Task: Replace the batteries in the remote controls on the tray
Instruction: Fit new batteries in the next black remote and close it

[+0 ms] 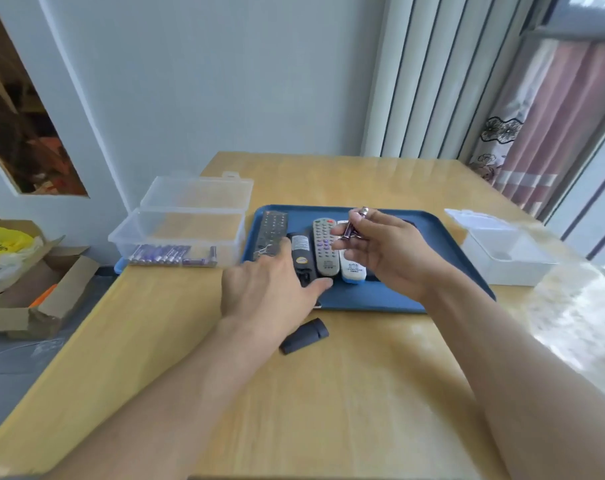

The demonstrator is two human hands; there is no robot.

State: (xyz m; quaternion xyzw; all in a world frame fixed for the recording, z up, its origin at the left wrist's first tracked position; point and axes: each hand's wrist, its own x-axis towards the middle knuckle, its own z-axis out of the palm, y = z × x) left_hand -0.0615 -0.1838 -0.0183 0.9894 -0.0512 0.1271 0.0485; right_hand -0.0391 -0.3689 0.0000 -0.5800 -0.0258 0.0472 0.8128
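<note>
A blue tray on the wooden table holds several remotes side by side: a long black one, a dark one lying back-up with its battery bay open, a grey one and a white one. My left hand rests on the near end of the dark remote, fingers spread. Above the tray, my right hand pinches two purple batteries. A dark battery cover lies on the table in front of the tray.
A clear open box left of the tray holds several purple batteries. Another clear box stands at the right. On the floor to the left sits a cardboard carton. Curtains hang at the back right.
</note>
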